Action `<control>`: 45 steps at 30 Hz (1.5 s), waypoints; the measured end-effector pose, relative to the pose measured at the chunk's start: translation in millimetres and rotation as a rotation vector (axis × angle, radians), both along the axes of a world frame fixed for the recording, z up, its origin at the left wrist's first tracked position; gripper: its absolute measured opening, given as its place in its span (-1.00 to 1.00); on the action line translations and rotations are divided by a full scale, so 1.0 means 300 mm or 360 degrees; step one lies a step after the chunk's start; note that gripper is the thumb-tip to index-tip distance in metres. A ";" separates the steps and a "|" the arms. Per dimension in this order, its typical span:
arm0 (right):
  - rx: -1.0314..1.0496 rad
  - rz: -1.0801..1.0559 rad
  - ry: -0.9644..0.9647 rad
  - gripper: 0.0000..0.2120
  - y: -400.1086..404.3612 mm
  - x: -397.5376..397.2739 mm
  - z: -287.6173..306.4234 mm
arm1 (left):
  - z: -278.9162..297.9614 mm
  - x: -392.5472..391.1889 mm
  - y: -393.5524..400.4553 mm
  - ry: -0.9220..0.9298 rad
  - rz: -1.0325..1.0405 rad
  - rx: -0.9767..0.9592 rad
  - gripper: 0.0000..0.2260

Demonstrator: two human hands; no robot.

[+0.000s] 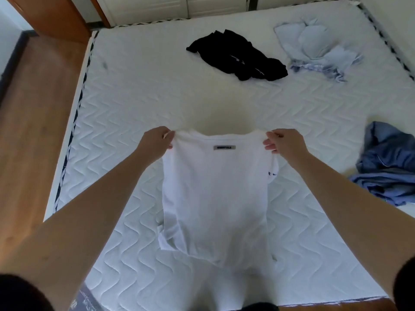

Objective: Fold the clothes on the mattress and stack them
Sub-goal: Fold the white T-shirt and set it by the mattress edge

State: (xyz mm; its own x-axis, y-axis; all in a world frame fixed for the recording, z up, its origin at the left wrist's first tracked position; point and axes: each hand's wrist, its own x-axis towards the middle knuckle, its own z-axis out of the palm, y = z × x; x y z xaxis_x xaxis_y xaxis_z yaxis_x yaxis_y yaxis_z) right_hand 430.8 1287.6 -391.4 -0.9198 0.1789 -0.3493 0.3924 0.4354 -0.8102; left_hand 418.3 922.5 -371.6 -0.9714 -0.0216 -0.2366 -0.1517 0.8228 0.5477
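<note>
Pinching the shoulder corners, left hand [158, 140] and right hand [284, 142] hold the white T-shirt [214, 198] up over the near mattress [139, 97]. Hem looks bunched at the left; lowering it so would likely set creases. Black garment [238, 56], pale blue garment [314, 48] and blue denim garment [388, 167] lie unfolded, well apart.

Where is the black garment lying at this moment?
In the head view the black garment lies crumpled on the far part of the mattress, just left of the light blue garment.
</note>
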 end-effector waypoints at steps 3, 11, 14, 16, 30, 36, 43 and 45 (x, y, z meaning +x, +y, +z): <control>-0.0172 -0.0118 0.0056 -0.85 -0.006 -0.160 -0.043 | -0.027 -0.144 0.025 0.0052 0.0075 -0.0037 -0.71; -0.0301 0.0153 0.0070 -0.46 0.001 -0.458 -0.164 | -0.137 -0.405 0.075 0.0100 0.0264 0.0243 -0.69; -0.0364 0.0192 -0.0025 -0.42 -0.011 -0.457 -0.272 | -0.258 -0.387 0.092 -0.0007 0.0161 0.0205 -0.60; -0.0399 0.0183 -0.0105 -0.45 -0.024 -0.429 -0.361 | -0.356 -0.346 0.105 -0.0081 0.0069 0.0165 -0.57; 0.0299 0.0022 -0.1172 -0.22 0.038 0.300 -0.941 | -0.966 0.332 0.006 -0.0937 0.0025 -0.0151 -0.13; 0.0613 0.0052 -0.1380 -0.12 0.049 0.551 -0.965 | -1.021 0.547 -0.061 -0.1132 0.0503 -0.0312 0.08; 0.0330 -0.0023 -0.1629 -0.16 0.073 0.650 -0.958 | -1.035 0.656 -0.129 -0.1373 0.0376 -0.0319 -0.26; 0.0181 -0.0040 -0.1638 -0.27 0.078 0.675 -0.950 | -1.028 0.692 -0.129 -0.1345 0.0357 -0.0243 -0.45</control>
State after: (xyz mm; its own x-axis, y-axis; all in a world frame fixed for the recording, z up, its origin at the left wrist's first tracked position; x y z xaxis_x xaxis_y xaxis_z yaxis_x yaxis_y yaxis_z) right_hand 633.2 1311.0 -676.5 -0.1813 0.2752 -0.9441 0.8818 0.4705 -0.0322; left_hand 625.8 883.8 -680.2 -0.4423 -0.2805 -0.8519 -0.6223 0.7800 0.0663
